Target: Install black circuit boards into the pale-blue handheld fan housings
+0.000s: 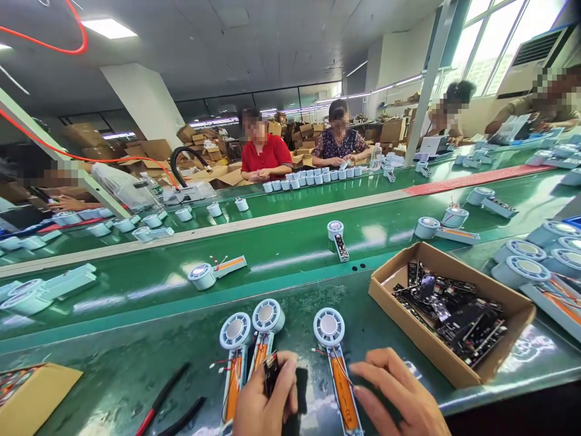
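Note:
My left hand pinches a small black circuit board between thumb and fingers. My right hand has its fingers apart, close beside a light-blue handheld fan whose handle is uncovered. Inside that handle lies an orange battery, with thin wires along it. I cannot tell whether the fingertips touch the wires. Two similar fans, one on the left and one next to it, lie partly behind my left hand.
A cardboard box of black circuit boards stands at right. Pliers lie at front left, near a box of wires. More fans sit on the green conveyor belt and stacked at right. Several co-workers sit across the line.

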Tool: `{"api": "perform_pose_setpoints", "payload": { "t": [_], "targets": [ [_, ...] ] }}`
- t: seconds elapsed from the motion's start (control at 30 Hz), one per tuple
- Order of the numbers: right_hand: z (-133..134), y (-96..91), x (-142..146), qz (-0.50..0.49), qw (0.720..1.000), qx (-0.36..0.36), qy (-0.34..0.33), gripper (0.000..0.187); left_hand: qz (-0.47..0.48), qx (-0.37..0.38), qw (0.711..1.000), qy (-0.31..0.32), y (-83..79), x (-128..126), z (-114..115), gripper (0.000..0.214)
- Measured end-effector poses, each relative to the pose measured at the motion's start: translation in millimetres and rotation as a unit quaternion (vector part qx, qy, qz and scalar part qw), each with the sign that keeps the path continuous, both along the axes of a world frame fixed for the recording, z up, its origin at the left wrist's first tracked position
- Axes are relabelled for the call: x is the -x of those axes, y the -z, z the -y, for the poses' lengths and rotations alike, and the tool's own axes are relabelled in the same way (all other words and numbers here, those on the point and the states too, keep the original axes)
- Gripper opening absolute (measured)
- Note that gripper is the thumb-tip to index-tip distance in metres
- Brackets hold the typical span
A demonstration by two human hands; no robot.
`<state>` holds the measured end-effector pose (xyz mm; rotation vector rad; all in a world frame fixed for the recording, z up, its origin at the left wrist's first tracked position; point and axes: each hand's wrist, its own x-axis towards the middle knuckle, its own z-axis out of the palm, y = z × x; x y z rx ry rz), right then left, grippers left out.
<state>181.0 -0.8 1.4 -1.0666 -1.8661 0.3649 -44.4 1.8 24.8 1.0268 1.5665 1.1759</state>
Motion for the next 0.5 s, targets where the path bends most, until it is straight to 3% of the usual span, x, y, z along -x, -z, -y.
{"api": "perform_pose_setpoints", "payload": {
  "t": [0.13,0.3,0.5],
  "targets": [
    [-17,-10.3,28,0.022,0.999,-0.032,0.020,0.023,-0.047,0.005,0.998,0.032,0.4,-11,-17,0.048],
    [-30,-11.6,47,0.047,0.998,-0.026,0.028,0.024,-0.047,0.005,0.995,0.088,-0.4,-17,-21,0.044],
    [-31,-6.8,51,0.058,0.998,-0.018,0.009,0.024,0.030,0.023,0.997,0.063,6.5,-18,-13,0.050]
  ]
}}
